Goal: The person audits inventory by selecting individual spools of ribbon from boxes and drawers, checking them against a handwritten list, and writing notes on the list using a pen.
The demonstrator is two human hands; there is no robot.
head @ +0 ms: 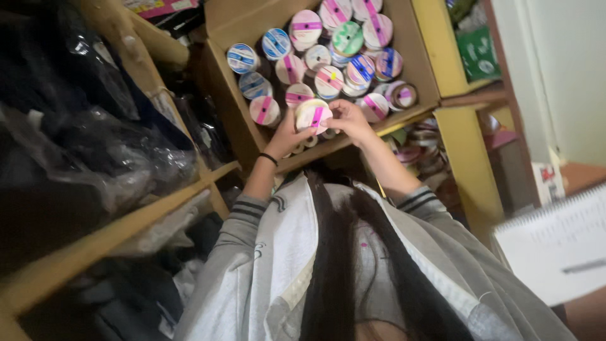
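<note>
— Holding steady: the left hand (289,136) and right hand (348,120) both pinch one cream ribbon spool (313,115) with a pink label, right at the near edge of the cardboard box (416,57).

— And behind it?

— More ribbon spools (328,50), pink, blue and green, packed in the box on the wooden shelf (454,95). A spiral notepad (558,249) sits near right.
</note>
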